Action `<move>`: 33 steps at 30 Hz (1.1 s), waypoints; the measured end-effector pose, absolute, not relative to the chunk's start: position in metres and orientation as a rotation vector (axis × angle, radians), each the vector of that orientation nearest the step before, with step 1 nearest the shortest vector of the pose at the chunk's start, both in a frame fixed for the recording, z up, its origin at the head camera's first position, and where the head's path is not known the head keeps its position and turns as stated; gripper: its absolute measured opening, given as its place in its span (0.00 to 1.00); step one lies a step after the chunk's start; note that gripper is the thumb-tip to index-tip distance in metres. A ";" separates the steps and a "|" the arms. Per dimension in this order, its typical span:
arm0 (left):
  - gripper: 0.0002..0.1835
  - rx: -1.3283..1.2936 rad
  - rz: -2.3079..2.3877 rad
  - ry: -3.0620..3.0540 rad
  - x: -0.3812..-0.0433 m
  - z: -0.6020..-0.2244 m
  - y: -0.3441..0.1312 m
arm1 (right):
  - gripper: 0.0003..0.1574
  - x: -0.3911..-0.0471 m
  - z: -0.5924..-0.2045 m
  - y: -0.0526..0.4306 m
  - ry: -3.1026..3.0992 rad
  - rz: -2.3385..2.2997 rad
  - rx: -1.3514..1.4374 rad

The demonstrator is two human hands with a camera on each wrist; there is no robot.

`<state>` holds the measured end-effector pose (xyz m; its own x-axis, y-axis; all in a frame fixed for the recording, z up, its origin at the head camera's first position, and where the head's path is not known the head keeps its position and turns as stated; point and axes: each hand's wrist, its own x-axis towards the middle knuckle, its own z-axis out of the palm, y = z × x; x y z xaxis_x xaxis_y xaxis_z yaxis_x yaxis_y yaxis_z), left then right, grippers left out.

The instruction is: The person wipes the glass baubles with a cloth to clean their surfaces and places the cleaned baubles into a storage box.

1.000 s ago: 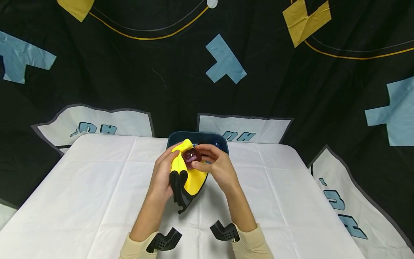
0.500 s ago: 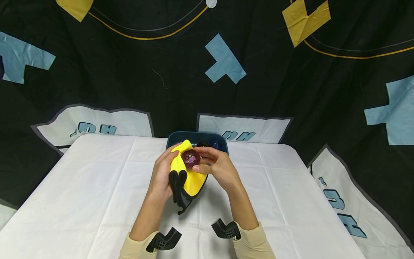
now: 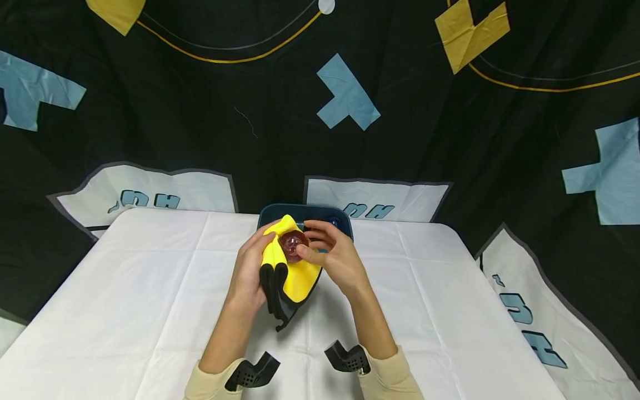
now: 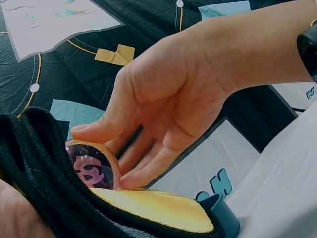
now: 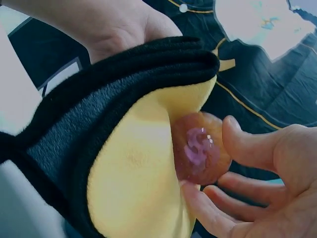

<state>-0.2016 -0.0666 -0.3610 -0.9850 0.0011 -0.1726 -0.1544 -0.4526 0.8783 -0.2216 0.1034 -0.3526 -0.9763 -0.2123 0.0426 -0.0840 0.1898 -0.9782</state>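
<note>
A see-through reddish-purple ball point(image 3: 288, 243) with a pink swirl inside lies against the yellow face of a folded cloth point(image 3: 300, 281). The cloth's other face is dark grey, and its edges are black. My left hand point(image 3: 248, 273) grips the folded cloth from the left side. From the right, my right hand point(image 3: 344, 260) holds the ball between its thumb and fingers. In the right wrist view, the thumb meets one side of the ball point(image 5: 200, 148) and fingertips meet its lower edge. Folds of cloth hide most of my left fingers.
Just behind the hands, a dark blue bin point(image 3: 280, 210) stands at the table's far edge. A blue ball point(image 3: 335, 222) shows partly inside it. White cloth covers the table point(image 3: 150, 311), and a black printed curtain point(image 3: 200, 128) hangs beyond.
My right thumb has shifted up over the ball's front, and the ball has moved slightly left. A dark ball in the bin, visible half a second ago, is now behind my fingers.
</note>
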 end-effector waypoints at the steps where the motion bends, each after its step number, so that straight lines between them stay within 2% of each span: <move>1: 0.21 -0.231 2.594 1.594 -0.202 -0.361 -0.067 | 0.29 -0.220 -0.352 0.103 2.362 -1.927 -0.309; 5: 0.22 -0.246 2.591 1.592 -0.201 -0.361 -0.068 | 0.26 -0.218 -0.350 0.103 2.341 -1.926 -0.372; 12: 0.22 -0.243 2.578 1.606 -0.202 -0.362 -0.067 | 0.33 -0.223 -0.353 0.112 2.251 -1.886 -0.438; 19: 0.21 -0.199 2.583 1.602 -0.200 -0.361 -0.065 | 0.27 -0.225 -0.355 0.111 2.281 -1.867 -0.294; 23: 0.21 -0.206 2.574 1.631 -0.200 -0.362 -0.065 | 0.26 -0.226 -0.356 0.110 2.290 -1.825 -0.234; 33: 0.22 -0.259 2.559 1.647 -0.202 -0.361 -0.069 | 0.28 -0.218 -0.351 0.102 2.398 -1.851 -0.366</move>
